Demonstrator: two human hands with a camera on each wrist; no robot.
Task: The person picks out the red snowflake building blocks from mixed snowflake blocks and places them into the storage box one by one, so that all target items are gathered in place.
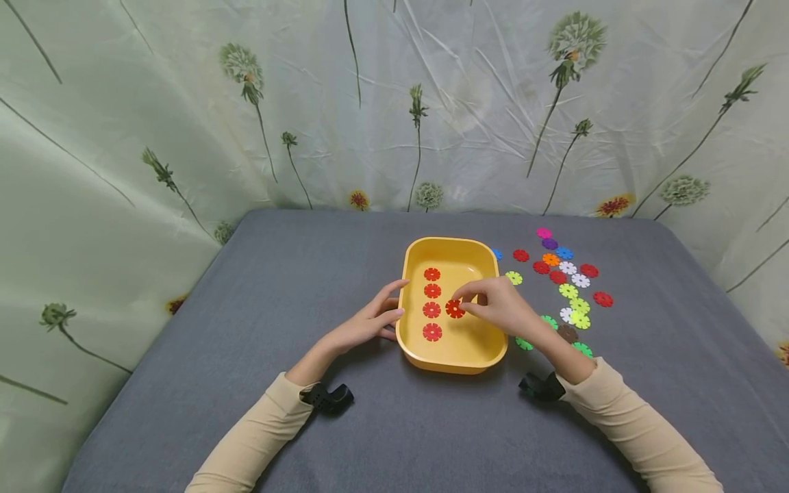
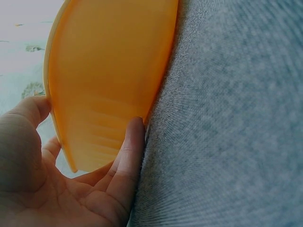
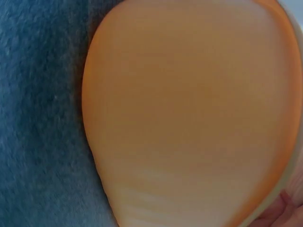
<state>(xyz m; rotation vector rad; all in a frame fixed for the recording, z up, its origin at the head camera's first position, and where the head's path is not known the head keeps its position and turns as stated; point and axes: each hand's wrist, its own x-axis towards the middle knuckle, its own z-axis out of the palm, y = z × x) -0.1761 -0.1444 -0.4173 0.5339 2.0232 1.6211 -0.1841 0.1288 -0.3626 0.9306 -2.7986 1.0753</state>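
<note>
A yellow plastic tub [image 1: 453,356] stands on the grey cloth in front of me. Inside, several red notched plastic discs, such as one red disc [image 1: 432,333], lie in a column along the left part of its floor. My right hand [image 1: 499,305] reaches over the right wall and pinches another red notched disc [image 1: 455,309] beside that column. My left hand [image 1: 366,322] touches the tub's left side with fingers spread. In the left wrist view, its fingers [image 2: 130,156] lie against the outer wall. The right wrist view shows mostly the tub's outer wall [image 3: 189,104].
Right of the tub, loose notched discs of many colours lie scattered, including a purple disc [image 1: 549,244], a yellow-green disc [image 1: 579,320] and a brown disc [image 1: 568,333]. Behind the cloth-covered table [image 1: 308,267] hangs a flowered curtain [image 1: 370,137].
</note>
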